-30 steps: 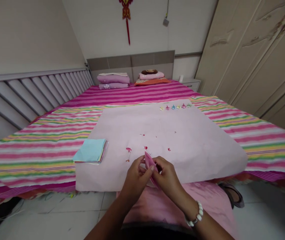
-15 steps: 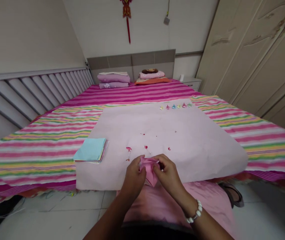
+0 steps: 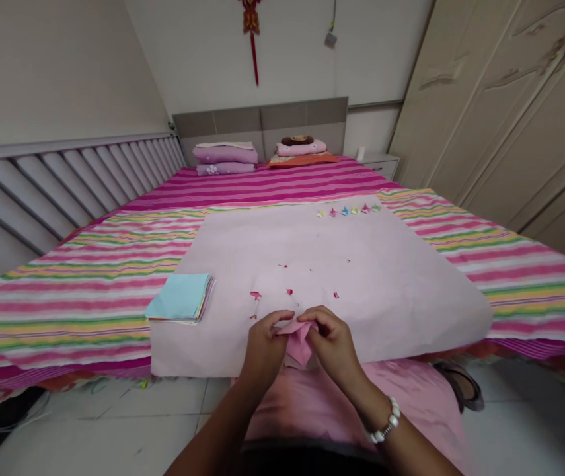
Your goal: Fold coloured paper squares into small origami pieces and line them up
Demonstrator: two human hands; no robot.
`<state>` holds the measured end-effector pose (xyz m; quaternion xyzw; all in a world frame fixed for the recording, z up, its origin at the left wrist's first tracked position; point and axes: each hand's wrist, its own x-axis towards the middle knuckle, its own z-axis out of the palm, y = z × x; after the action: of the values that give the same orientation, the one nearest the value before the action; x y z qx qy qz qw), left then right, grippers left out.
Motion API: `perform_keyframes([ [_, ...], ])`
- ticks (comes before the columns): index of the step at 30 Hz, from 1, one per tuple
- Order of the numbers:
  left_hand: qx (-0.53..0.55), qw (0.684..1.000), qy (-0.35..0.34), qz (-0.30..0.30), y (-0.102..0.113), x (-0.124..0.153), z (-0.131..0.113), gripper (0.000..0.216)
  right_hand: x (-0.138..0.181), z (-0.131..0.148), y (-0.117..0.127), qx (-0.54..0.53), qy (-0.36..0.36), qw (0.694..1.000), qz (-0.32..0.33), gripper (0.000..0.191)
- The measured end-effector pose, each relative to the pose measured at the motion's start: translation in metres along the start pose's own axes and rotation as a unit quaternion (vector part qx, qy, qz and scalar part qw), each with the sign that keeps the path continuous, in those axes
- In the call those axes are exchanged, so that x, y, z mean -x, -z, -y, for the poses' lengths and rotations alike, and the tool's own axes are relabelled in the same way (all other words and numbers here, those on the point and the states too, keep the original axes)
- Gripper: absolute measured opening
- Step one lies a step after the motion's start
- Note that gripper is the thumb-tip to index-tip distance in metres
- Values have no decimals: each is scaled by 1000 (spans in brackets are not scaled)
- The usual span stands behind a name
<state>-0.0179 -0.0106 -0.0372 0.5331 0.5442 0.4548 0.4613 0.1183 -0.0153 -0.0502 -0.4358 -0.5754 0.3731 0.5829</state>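
Note:
My left hand (image 3: pixel 263 348) and my right hand (image 3: pixel 334 347) meet at the near edge of a large pale pink sheet (image 3: pixel 341 277) spread on the bed. Both pinch a small folded pink paper (image 3: pixel 298 338) between thumbs and fingertips, holding it just above the sheet's front edge. A white bead bracelet (image 3: pixel 384 428) circles my right wrist. A stack of coloured paper squares (image 3: pixel 182 299) with a light blue one on top lies to the left of my hands. A row of several small folded paper figures (image 3: pixel 347 211) stands at the sheet's far edge.
The bed carries a striped pink, yellow and green cover (image 3: pixel 78 277). Tiny red paper scraps (image 3: pixel 255 295) dot the sheet ahead of my hands. Folded bedding (image 3: pixel 225 159) sits by the headboard. A wardrobe (image 3: pixel 510 112) stands at right and a slatted rail (image 3: pixel 64 185) at left.
The pink paper has turned from upright to lying lower and flatter between my fingers. Both hands have shifted slightly toward me.

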Motion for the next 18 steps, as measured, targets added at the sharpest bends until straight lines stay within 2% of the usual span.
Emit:
perform_keyframes([
  [4,38,998,-45,26,2,3,-4,32,-3,-1,4,-55,-8,998,-28,29],
  [6,84,995,-41,45,4,5,-7,27,-5,0,7,-56,-5,998,-31,26],
  [8,139,986,15,92,8,7,-11,38,-5,2,11,-43,2,999,-28,26],
  [11,228,953,103,173,16,9,-19,68,-4,3,16,-23,28,999,-16,29],
  [13,254,943,141,162,20,8,-24,69,-3,5,17,-8,49,999,-1,32],
  [15,239,948,167,128,22,6,-26,61,-1,8,16,5,66,998,21,34],
  [18,185,963,162,108,20,2,-22,49,2,13,13,3,83,995,62,34],
])
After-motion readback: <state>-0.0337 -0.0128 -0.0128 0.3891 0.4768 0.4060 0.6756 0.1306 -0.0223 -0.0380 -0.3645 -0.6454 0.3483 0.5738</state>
